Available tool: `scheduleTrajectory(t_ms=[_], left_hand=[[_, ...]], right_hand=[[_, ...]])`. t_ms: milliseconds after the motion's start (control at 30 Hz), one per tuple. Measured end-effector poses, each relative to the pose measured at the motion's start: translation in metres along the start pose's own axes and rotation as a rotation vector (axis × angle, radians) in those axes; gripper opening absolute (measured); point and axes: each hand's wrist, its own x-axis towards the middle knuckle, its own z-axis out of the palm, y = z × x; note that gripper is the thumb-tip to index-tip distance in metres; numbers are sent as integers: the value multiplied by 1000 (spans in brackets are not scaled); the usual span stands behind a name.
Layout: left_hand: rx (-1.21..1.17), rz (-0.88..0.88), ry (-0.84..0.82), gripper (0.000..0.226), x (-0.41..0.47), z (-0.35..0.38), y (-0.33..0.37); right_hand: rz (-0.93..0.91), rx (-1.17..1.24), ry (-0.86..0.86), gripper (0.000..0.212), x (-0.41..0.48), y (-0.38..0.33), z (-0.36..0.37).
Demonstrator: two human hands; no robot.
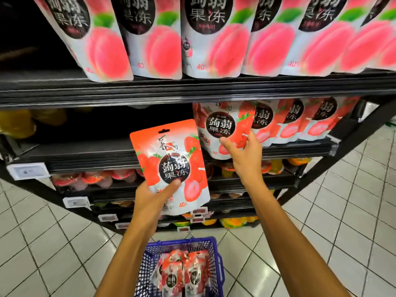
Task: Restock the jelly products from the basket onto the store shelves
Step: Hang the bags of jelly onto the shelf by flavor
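Red and white plastic catches the eye first: the person's left hand [150, 200] holds a strawberry jelly pouch [171, 166] up in front of the middle shelf [85, 155]. The thumb is pressed across the pouch's lower front and the fingers are curled behind it. The pouch is upright, leaning a little to the left, and is in the air, not on the shelf.

The right hand [244, 155] reaches further in and grips a second pouch [220, 127], thumb on its front and fingers wrapped round its right edge. That one stands on the middle shelf at the left end of a row of strawberry pouches [300, 118], which runs off to the right. To the left of it the shelf board is bare and dark, with some blurred yellow packs [17, 123] at the far left.

On the upper shelf [128, 88], peach pouches [214, 39] stand side by side, slightly out of focus. Below the hands, jelly cups [94, 179] fill the lower shelves, and price tags [26, 170] hang on the shelf edges.

Down between the person's forearms a blue basket [214, 249] sits on the tiled floor [42, 232], with more strawberry packs [182, 273] lying in it.
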Motion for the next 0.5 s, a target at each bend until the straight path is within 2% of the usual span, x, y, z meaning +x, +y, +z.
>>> scheduleTrajectory(t_ms=[100, 233, 333, 400, 500], left_hand=[[-3, -1, 8, 41, -3, 4, -13], [25, 8, 21, 33, -9, 10, -25], [34, 32, 11, 33, -11, 10, -30], [48, 36, 13, 34, -8, 10, -33], [68, 59, 30, 29, 3, 8, -32]], right_hand=[[-23, -153, -9, 43, -6, 3, -5], [-37, -408, 122, 47, -23, 12, -13], [-43, -353, 156, 39, -27, 20, -13], [-18, -306, 169, 42, -24, 25, -9], [15, -375, 185, 50, -17, 29, 0]])
